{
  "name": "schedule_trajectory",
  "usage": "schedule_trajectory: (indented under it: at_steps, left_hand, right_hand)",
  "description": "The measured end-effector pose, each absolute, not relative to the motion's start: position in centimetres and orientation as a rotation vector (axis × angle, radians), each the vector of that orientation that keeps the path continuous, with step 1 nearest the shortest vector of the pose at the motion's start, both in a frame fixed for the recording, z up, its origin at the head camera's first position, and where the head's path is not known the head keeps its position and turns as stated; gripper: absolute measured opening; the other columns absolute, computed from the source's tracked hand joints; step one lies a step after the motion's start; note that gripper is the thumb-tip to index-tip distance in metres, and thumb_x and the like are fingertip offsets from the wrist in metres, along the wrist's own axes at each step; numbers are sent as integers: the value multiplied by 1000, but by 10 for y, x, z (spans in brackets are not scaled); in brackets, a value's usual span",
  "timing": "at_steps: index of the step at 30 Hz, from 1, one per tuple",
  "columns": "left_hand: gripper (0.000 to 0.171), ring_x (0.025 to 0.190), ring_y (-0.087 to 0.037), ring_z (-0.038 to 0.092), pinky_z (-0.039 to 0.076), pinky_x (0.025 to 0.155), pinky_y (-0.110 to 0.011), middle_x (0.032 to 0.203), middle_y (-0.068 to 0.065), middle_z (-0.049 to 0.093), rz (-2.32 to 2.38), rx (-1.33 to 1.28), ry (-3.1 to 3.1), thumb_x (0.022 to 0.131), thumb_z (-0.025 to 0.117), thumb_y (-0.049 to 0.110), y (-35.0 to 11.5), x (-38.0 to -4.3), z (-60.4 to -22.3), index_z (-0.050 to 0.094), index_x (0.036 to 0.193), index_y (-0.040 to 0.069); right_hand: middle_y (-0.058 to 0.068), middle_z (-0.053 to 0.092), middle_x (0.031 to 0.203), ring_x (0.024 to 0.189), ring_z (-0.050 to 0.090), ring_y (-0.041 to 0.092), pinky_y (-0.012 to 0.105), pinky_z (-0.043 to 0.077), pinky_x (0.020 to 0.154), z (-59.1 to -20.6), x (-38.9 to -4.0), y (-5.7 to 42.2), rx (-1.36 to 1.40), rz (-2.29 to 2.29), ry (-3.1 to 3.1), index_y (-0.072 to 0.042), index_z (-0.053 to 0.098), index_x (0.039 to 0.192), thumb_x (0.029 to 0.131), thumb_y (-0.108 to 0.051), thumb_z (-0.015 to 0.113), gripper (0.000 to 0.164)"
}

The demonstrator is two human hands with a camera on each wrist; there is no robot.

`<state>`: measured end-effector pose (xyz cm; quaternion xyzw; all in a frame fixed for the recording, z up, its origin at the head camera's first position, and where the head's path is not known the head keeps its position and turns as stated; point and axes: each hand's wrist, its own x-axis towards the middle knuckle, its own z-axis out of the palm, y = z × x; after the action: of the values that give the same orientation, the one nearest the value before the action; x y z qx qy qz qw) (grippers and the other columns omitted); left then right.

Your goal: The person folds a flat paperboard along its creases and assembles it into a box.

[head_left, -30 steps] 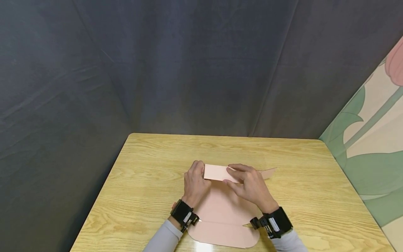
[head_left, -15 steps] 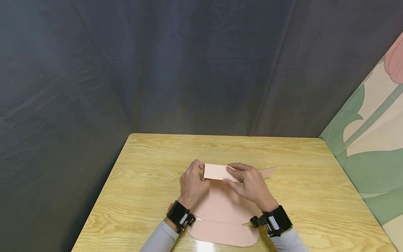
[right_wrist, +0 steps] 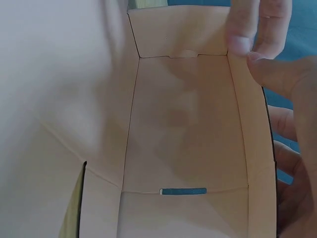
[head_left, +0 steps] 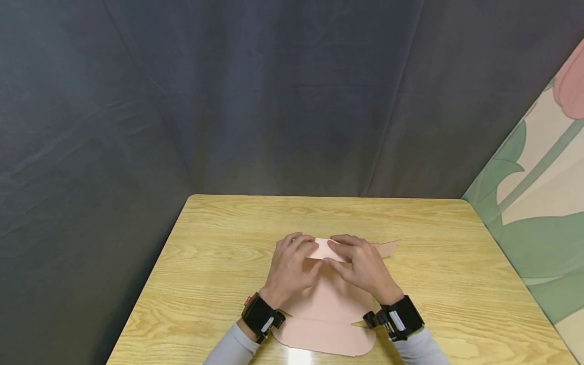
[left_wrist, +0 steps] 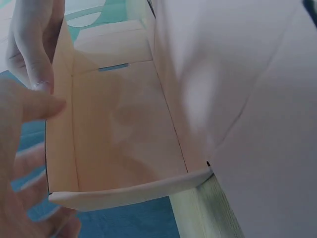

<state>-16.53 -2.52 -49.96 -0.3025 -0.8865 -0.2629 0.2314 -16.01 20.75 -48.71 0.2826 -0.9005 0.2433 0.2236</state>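
Note:
A partly folded pink cardboard box (head_left: 326, 294) stands on the table, its long narrow wall raised at the far side. My left hand (head_left: 289, 266) holds the left part of that wall, fingers over its outer face and thumb on the near side. The right hand (head_left: 365, 266) grips the same wall further right, with the two thumbs close together. In the left wrist view the box's inside (left_wrist: 114, 119) shows a thin slot at its far end. In the right wrist view an end flap (right_wrist: 178, 32) stands up at the top. Fingertips behind the wall are partly hidden.
The light wood table (head_left: 219, 243) runs back to a dark curtain (head_left: 283, 101). A side flap (head_left: 389, 249) of the box sticks out to the right. At the right hangs a flower-patterned cloth (head_left: 543, 218).
My left hand has moved from the wall's left end rightward onto its face, covering more of it. The right hand and the box have stayed almost still.

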Motion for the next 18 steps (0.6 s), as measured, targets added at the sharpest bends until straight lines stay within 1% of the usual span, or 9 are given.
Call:
schedule_trajectory:
  at_steps: [3,6,8,14,18]
  left_hand:
    - [31,132,-35,63,54,109,-51,133,-3,75,-707,-865,-2458,95,81,35,-27,-164,-495,79,120,15]
    - [30,133,-37,64,54,111,-52,134,-5,75,-692,-877,-2478,96,80,33,-28,-163,-492,80,120,15]
    - [30,133,-38,65,55,111,-51,134,-6,75,-680,-884,-2478,96,81,32,-28,-163,-491,81,120,14]
    - [28,131,-37,67,55,111,-49,133,-6,76,-631,-862,-2472,97,79,32,-25,-162,-491,82,119,14]
    - [28,130,-36,67,55,111,-49,132,-5,76,-630,-825,-2449,96,80,33,-23,-162,-492,82,117,15]
  right_hand:
    - [14,76,130,114,75,34,48,65,88,-485,-160,207,783,680,-2506,-6,80,125,90,-34,86,45]
    - [16,73,134,114,74,34,47,65,87,-484,-159,208,785,676,-2515,-4,79,125,90,-33,87,45]
    - [17,73,134,114,74,34,47,65,86,-483,-157,211,785,663,-2496,-3,80,122,88,-31,89,46]
    - [17,73,128,117,68,35,50,61,95,-482,-149,224,799,602,-2379,-2,80,114,79,-25,94,44]
    - [18,73,124,117,67,36,49,58,98,-483,-142,232,770,575,-2350,0,79,111,79,-21,93,40]
